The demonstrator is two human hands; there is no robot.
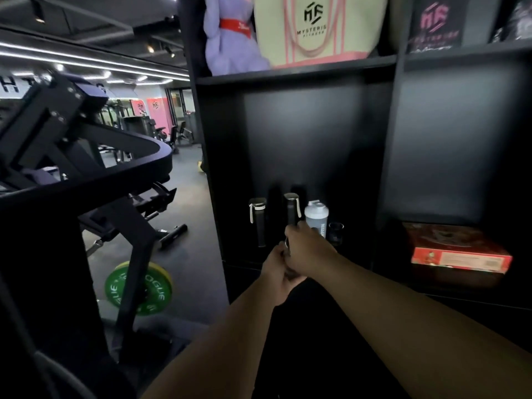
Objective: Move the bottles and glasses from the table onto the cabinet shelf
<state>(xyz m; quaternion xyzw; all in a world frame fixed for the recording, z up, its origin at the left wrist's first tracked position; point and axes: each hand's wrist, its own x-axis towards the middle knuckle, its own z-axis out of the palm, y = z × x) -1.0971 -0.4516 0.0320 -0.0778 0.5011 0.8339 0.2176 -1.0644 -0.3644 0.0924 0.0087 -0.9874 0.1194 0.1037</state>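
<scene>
On the cabinet shelf point(288, 262), dark bottle point(291, 210) is clenched by both hands' grip, right hand point(306, 249) over left hand point(277, 272); should be set upright, clear of shaker point(316, 217).

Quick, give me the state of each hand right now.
Left hand: closed around the lower part of the tall black bottle with a silver cap.
Right hand: closed on the same bottle, higher up.

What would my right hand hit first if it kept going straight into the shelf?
Probably the white shaker bottle, right past the right hand, with a small clear glass beside it. Depth is hard to judge here.
</scene>
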